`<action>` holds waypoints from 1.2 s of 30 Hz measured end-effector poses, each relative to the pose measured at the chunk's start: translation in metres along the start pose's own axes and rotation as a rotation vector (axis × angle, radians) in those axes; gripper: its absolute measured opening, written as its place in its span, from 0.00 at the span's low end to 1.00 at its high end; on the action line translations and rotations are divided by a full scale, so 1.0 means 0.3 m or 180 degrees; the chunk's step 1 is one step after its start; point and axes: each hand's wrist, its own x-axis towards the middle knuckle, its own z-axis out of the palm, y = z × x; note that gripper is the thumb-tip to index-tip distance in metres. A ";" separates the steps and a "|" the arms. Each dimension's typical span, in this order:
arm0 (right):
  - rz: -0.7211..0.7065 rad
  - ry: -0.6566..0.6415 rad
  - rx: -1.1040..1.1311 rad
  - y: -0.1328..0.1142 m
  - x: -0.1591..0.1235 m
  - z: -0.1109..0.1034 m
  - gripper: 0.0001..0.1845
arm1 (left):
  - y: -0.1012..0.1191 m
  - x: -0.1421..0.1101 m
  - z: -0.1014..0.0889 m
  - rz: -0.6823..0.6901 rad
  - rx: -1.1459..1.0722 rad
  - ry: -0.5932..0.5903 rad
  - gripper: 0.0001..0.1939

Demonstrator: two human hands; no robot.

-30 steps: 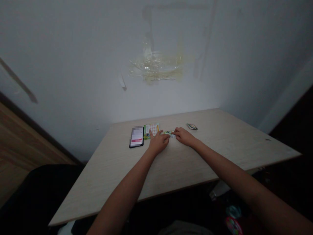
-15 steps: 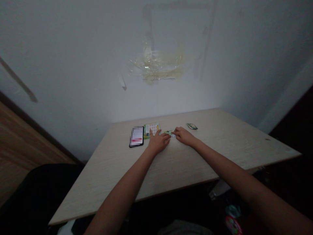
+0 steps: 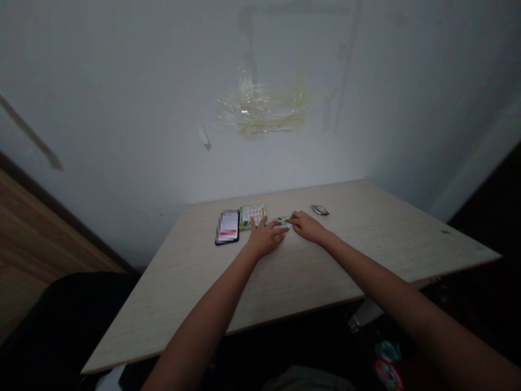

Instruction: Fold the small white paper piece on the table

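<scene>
A small green-and-white printed paper piece [image 3: 280,220] lies on the table between my two hands. My left hand [image 3: 264,239] rests palm down with fingers spread, some of them on or at the near edge of that paper. Under its left fingertips is the lower part of a green card with a printed white panel [image 3: 254,213]. My right hand [image 3: 306,226] is closed, its fingertips pinched at the right end of the paper piece. Its exact shape is partly hidden by my fingers.
A phone [image 3: 228,227] with a lit, blurred screen lies left of the card. A small folded printed packet [image 3: 319,209] lies beyond my right hand. The pale wooden table [image 3: 285,293] meets a wall [image 3: 171,108] with old tape on it. A dark chair-like shape [image 3: 61,309] stands at left.
My left hand's fingers have spread and reached slightly further right along the paper piece. My right hand has stayed nearly still.
</scene>
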 end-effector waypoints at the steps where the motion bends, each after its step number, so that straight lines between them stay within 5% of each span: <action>1: 0.0002 -0.0005 -0.0002 -0.002 -0.001 -0.001 0.21 | 0.001 0.000 0.000 0.0001 0.0001 0.0012 0.19; 24: 0.0308 0.0014 0.0026 -0.042 -0.011 -0.013 0.16 | 0.013 0.016 -0.004 -0.0291 0.0069 0.0545 0.17; 36: 0.0347 -0.0123 0.0005 -0.051 -0.007 -0.030 0.16 | -0.039 0.016 -0.005 -0.0596 0.0357 0.0742 0.17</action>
